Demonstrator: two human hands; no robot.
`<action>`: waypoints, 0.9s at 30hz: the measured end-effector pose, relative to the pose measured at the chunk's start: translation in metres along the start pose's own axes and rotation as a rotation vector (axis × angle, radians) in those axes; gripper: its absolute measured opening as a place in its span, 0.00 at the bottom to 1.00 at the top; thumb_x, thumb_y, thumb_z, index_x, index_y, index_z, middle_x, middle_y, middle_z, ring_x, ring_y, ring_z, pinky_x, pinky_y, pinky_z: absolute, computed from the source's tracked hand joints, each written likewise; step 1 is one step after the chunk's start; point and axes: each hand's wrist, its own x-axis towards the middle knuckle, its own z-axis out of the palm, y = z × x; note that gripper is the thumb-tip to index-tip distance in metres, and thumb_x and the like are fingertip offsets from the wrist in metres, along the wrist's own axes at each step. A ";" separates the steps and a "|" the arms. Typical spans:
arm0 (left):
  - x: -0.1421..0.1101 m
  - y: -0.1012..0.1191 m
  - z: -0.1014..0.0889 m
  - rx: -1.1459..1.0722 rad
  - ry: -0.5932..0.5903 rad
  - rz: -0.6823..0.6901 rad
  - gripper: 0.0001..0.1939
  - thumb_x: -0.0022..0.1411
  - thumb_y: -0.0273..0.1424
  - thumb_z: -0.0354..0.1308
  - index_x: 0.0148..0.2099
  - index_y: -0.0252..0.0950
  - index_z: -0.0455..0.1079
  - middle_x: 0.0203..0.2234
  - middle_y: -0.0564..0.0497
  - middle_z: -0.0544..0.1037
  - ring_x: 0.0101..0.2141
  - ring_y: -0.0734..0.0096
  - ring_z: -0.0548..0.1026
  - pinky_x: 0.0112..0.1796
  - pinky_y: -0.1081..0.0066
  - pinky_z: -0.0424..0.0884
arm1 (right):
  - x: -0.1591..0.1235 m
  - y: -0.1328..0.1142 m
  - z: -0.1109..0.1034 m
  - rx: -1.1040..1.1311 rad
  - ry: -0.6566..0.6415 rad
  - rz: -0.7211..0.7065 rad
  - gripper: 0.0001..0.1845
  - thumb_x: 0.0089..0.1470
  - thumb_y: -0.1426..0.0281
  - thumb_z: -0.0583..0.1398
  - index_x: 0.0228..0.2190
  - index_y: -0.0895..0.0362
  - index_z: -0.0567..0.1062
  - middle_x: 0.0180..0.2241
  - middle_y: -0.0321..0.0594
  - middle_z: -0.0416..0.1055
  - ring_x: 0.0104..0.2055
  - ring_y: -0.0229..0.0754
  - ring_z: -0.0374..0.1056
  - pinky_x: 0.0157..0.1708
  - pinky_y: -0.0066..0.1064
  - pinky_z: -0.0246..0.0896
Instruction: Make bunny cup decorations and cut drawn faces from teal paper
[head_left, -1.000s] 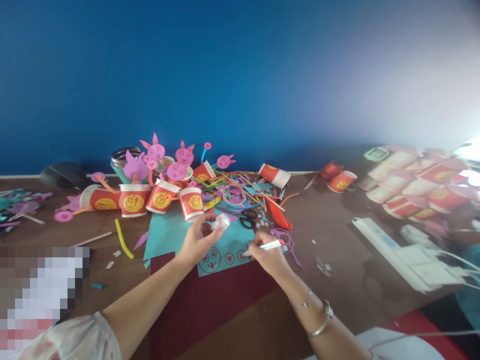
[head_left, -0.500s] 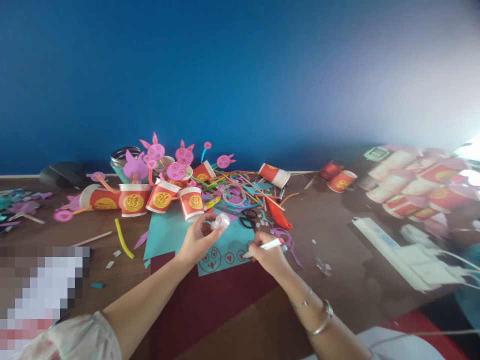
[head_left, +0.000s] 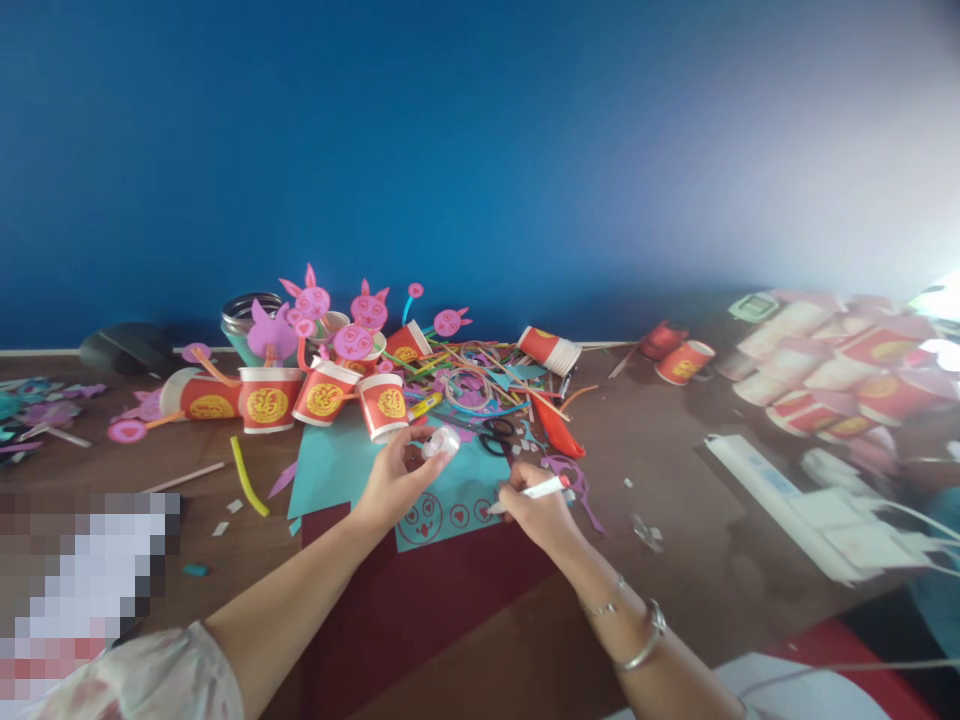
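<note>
My right hand (head_left: 541, 520) is closed around a white marker (head_left: 541, 489) with a red end. The marker's tip meets the turquoise sheet (head_left: 469, 478) at a small circle with a heart in it. To the left on that sheet are another heart circle (head_left: 459, 516) and a larger round face (head_left: 420, 518) with heart eyes. My left hand (head_left: 394, 482) pinches a small clear-white round object (head_left: 441, 443) that looks like a roll of tape, just above the sheet. Under the sheet lies dark red paper (head_left: 420, 610). Black-handled scissors (head_left: 495, 437) rest behind my hands.
Red-and-white paper cups (head_left: 268, 400) with pink cut-out animal faces (head_left: 370, 308) stand at the back left. Coloured pipe cleaners (head_left: 469, 385) are heaped behind the sheet. At right are a white power strip (head_left: 780, 505) and a blurred pile of cups (head_left: 840, 365).
The marker has shifted very slightly at the small heart circle. My left hand and the other things look unmoved.
</note>
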 end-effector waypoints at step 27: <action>0.000 -0.001 0.000 0.002 -0.009 -0.008 0.21 0.51 0.39 0.63 0.43 0.33 0.67 0.23 0.56 0.70 0.23 0.77 0.66 0.22 0.77 0.61 | 0.001 0.003 0.001 -0.043 0.028 -0.018 0.10 0.42 0.70 0.54 0.14 0.53 0.59 0.12 0.30 0.62 0.16 0.35 0.60 0.18 0.25 0.51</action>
